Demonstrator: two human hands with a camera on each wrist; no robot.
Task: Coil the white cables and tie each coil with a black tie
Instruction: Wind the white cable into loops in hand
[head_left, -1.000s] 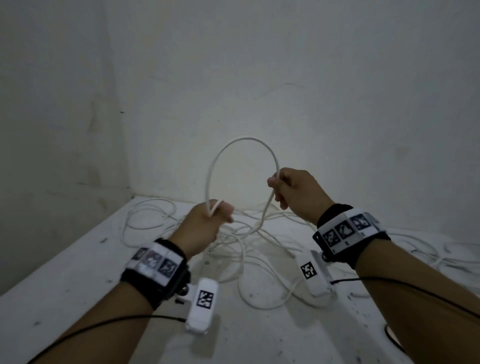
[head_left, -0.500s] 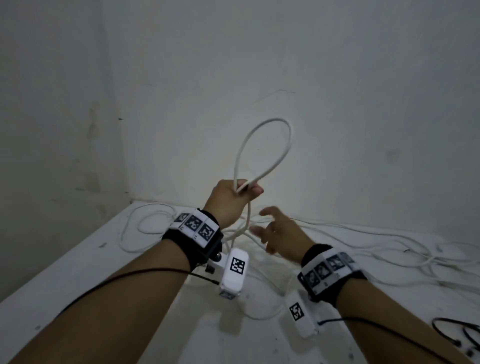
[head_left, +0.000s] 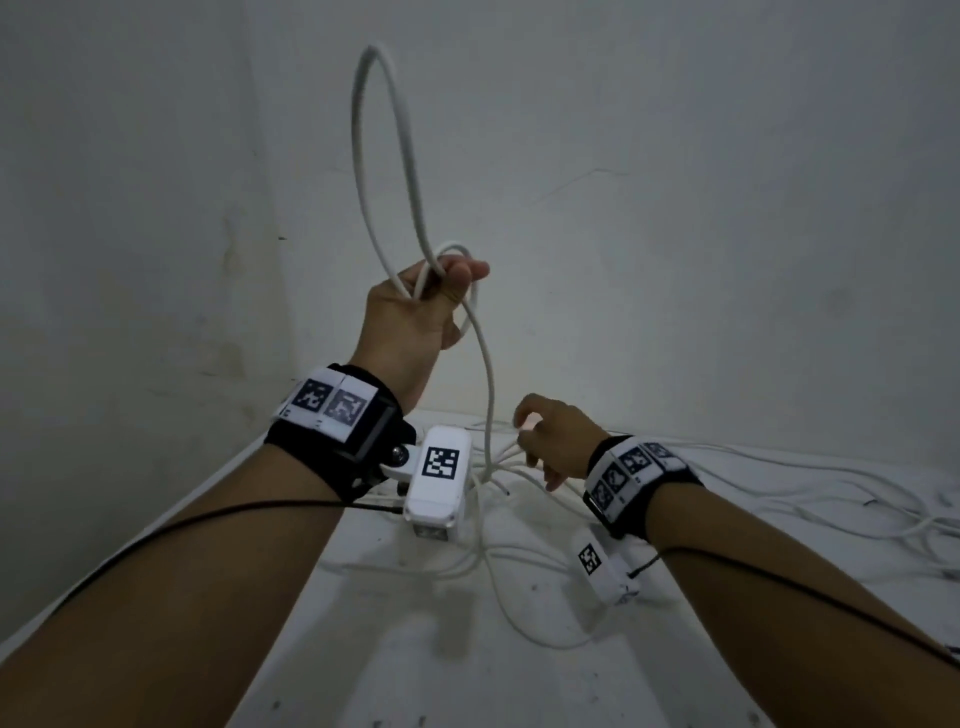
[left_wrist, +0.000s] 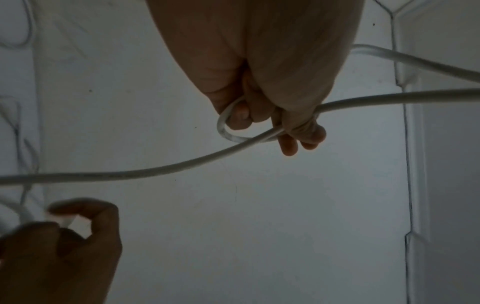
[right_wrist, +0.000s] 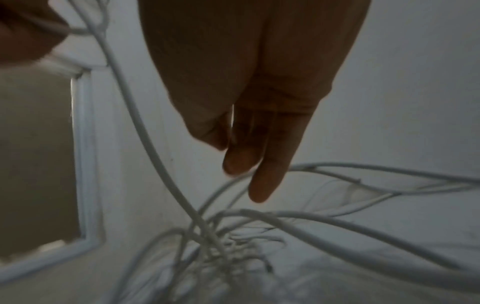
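We had left hand gripping white cable loop; right hand below it, fingers loose, holding nothing.

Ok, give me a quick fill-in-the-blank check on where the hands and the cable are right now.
1. The tall loop of white cable is gripped by the ____ hand.
2. From that grip the cable hangs down to the tangle of white cables lying on the ____ surface.
3. The right hand is held ____ than the left hand.
4. The loop stands ____ the hand that grips it.

Missing words: left; white; lower; above
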